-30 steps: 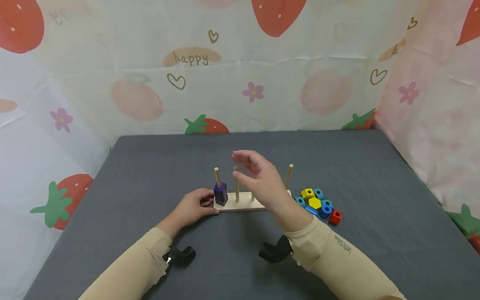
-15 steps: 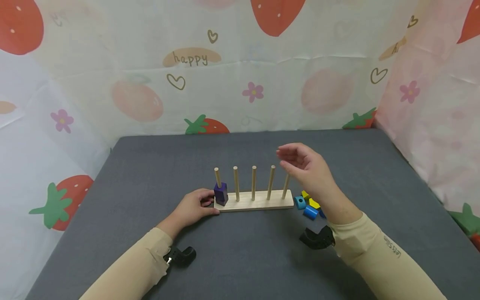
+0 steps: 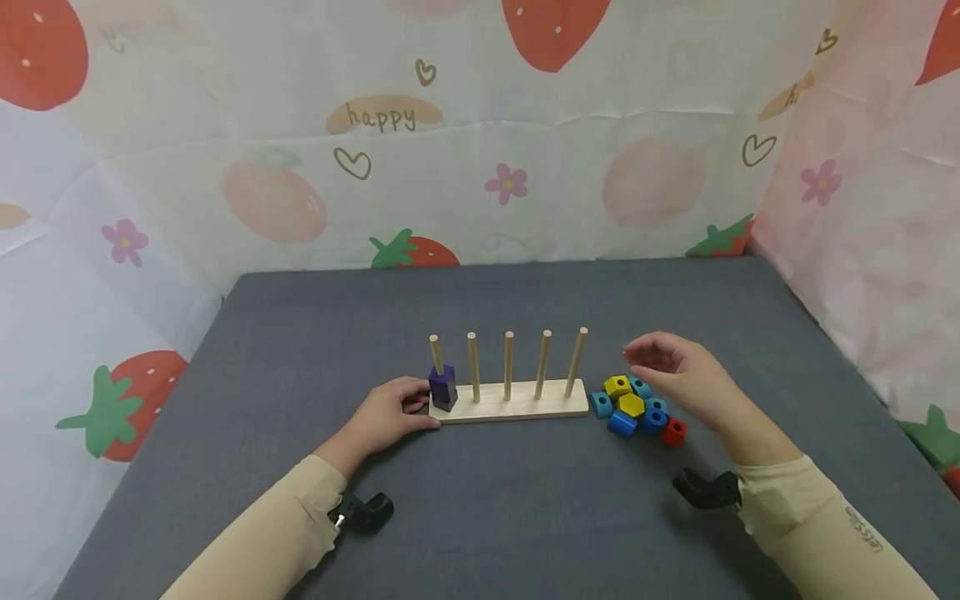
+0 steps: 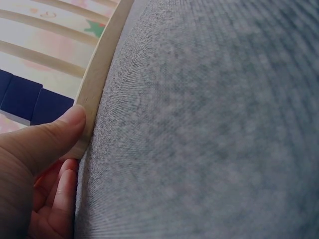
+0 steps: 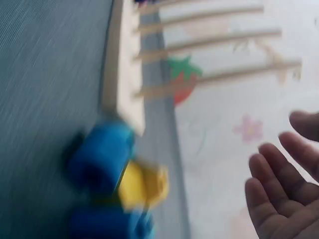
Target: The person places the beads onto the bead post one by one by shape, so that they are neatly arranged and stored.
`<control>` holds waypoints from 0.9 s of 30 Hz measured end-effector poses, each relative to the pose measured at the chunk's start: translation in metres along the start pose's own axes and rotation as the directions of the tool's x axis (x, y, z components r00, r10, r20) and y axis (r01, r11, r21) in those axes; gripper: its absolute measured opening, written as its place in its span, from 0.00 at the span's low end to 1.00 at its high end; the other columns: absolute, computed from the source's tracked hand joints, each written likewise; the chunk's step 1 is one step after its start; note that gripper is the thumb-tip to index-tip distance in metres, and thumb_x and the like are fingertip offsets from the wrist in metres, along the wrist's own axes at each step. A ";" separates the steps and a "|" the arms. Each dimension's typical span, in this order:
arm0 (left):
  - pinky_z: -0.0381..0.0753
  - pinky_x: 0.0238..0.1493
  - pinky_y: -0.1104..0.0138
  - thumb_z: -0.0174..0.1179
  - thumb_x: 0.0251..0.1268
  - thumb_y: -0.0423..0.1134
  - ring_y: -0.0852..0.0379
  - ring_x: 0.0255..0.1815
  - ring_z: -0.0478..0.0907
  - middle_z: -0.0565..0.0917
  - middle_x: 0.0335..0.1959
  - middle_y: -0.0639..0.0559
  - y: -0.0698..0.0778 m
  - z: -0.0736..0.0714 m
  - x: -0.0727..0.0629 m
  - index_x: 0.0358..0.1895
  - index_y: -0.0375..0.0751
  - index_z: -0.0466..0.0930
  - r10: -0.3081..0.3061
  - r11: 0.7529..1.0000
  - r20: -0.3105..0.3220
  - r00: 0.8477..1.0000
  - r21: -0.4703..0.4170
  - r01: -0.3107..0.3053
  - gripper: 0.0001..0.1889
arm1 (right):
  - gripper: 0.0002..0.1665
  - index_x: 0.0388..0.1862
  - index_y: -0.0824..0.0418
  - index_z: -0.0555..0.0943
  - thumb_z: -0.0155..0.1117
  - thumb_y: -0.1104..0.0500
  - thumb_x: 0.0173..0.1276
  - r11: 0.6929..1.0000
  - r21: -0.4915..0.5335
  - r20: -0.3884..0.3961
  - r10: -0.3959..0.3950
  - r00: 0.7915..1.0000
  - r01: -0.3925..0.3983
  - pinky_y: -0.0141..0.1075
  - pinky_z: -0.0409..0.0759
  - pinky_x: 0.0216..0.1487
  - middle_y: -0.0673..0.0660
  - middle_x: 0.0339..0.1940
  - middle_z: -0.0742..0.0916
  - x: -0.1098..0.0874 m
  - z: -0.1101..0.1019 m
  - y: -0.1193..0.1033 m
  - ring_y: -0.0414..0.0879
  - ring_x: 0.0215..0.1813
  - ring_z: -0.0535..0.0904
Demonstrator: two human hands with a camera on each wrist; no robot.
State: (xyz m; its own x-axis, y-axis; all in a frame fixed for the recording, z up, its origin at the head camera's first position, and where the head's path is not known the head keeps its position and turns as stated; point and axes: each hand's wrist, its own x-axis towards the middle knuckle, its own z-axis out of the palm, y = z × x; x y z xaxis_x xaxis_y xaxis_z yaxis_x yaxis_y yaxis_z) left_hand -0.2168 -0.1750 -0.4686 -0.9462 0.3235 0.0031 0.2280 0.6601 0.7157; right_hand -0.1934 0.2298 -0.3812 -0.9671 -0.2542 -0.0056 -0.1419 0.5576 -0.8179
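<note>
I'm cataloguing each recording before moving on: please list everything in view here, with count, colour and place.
Wooden base: one, pale wood, on the table
Pegs: five, pale wood, in a row on the base
Purple blocks: exact count unclear, stacked on the leftmost peg
Yellow blocks: two, right of the base
Light blue blocks: three, same cluster
Darker blue blocks: two, same cluster
Red block: one, cluster's near right edge
Table: one, grey surface
Printed backdrop: sheet count unclear, pale, behind and beside the table
Wrist devices: two, black, one per wrist
Sleeves: two, beige, on both arms
Left hand: one, gripping the base's left end
Right hand: one, above the cluster's right side
</note>
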 end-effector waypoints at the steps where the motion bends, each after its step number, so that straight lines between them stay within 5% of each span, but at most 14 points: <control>1: 0.77 0.48 0.68 0.72 0.44 0.45 0.63 0.44 0.75 0.79 0.44 0.55 0.000 0.000 0.000 0.51 0.45 0.79 0.002 1.000 0.000 1.000 0.000 -0.002 0.26 | 0.19 0.52 0.60 0.74 0.58 0.52 0.66 1.000 -0.009 0.020 0.006 1.000 -0.006 0.31 0.76 0.47 0.59 0.51 0.79 -0.001 -0.003 0.007 0.49 0.50 0.76; 12: 0.77 0.48 0.67 0.72 0.44 0.44 0.63 0.45 0.75 0.79 0.45 0.55 0.000 0.001 0.000 0.51 0.45 0.78 -0.011 1.000 0.000 1.000 -0.004 0.011 0.26 | 0.26 0.54 0.67 0.72 0.64 0.55 0.61 0.996 -0.003 0.155 0.087 0.984 -0.087 0.31 0.78 0.43 0.64 0.49 0.79 -0.017 -0.030 0.062 0.44 0.46 0.76; 21: 0.77 0.48 0.68 0.72 0.44 0.43 0.62 0.45 0.76 0.79 0.45 0.54 0.000 0.001 0.001 0.51 0.44 0.78 -0.008 1.000 -0.001 1.000 -0.012 0.008 0.26 | 0.26 0.51 0.67 0.73 0.67 0.55 0.58 0.989 0.041 0.351 0.117 0.929 -0.139 0.31 0.76 0.45 0.63 0.50 0.79 -0.027 -0.038 0.078 0.41 0.48 0.77; 27: 0.76 0.48 0.68 0.72 0.44 0.43 0.62 0.46 0.76 0.79 0.46 0.54 -0.001 0.001 0.000 0.52 0.44 0.78 -0.006 1.000 -0.001 1.000 -0.026 0.006 0.27 | 0.25 0.52 0.66 0.73 0.66 0.56 0.58 0.995 0.029 0.400 0.081 0.913 -0.101 0.31 0.76 0.45 0.63 0.52 0.79 -0.027 -0.035 0.081 0.41 0.48 0.76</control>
State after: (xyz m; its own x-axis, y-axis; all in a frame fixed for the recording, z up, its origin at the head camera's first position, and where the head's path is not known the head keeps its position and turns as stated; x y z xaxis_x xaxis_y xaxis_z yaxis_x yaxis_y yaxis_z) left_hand -0.2172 -0.1752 -0.4703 -0.9477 0.3193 -0.0006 0.2166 0.6442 0.7335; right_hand -0.1866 0.3093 -0.4274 -0.8101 -0.5029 -0.3013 -0.0376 0.5574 -0.8294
